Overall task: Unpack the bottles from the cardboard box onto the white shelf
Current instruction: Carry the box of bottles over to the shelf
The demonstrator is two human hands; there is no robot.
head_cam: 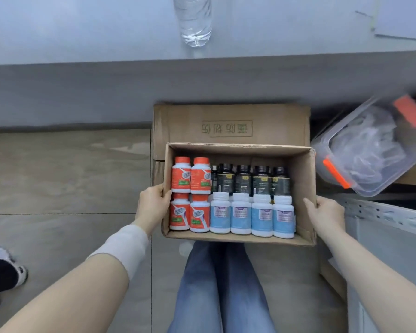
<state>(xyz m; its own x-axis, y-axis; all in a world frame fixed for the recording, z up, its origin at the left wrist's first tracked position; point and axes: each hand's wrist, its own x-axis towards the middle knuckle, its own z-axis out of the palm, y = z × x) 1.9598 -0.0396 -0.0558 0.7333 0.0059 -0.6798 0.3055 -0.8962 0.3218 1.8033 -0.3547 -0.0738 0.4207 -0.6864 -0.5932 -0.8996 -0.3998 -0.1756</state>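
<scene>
Centre frame, I saw the open cardboard box [302, 188] packed: orange bottles [190, 176] left, black bottles [243, 181] upper right, white bottles [241, 216] lower right.

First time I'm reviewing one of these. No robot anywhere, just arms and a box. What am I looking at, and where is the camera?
There is no machine: a person wears one wide-angle camera on the head, looking down at their own hands and jeans. The left hand and right hand each grip a side wall of the open cardboard box. Inside are orange-capped bottles at left, dark bottles behind, white blue-labelled bottles in front. Farther off, a clear water bottle stands on a grey surface; a clear plastic container sits at right.
</scene>
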